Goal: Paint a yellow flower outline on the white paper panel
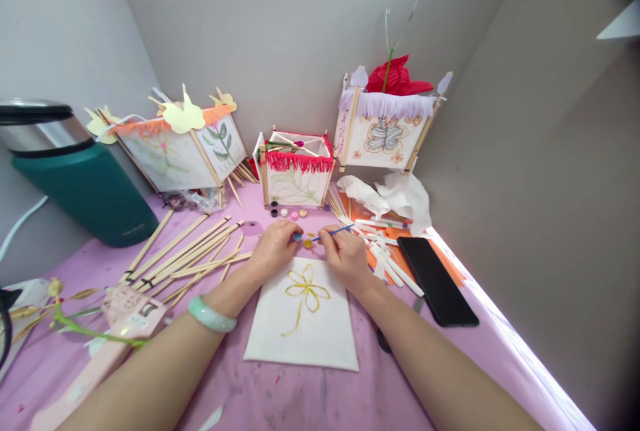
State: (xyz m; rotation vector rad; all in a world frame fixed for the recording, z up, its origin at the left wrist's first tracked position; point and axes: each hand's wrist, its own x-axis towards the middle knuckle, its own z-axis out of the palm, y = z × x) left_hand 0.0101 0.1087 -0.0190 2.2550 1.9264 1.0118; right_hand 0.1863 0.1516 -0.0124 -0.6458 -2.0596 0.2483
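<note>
My left hand (274,245) is closed, its fingertips pinching a small blue paint pot (297,237) above the top edge of a white panel. Right beside that sits a small yellow paint pot (307,243). A thin blue paintbrush (340,231) is gripped in my right hand (345,254), its tip pointing at the yellow pot; whether it touches the paint I cannot tell. Flat on the table between my forearms lies the white panel (270,331), with a flower and curved stem painted in yellow outline. My right hand rests over its upper right corner.
Wooden sticks (195,254) lie spread on the left, near a green bottle (85,184). Behind stand three decorated lanterns, including a red-fringed one (297,184). Several paint pots (294,215) line up before it. A black phone (437,281) and white glue sticks (395,264) are at right.
</note>
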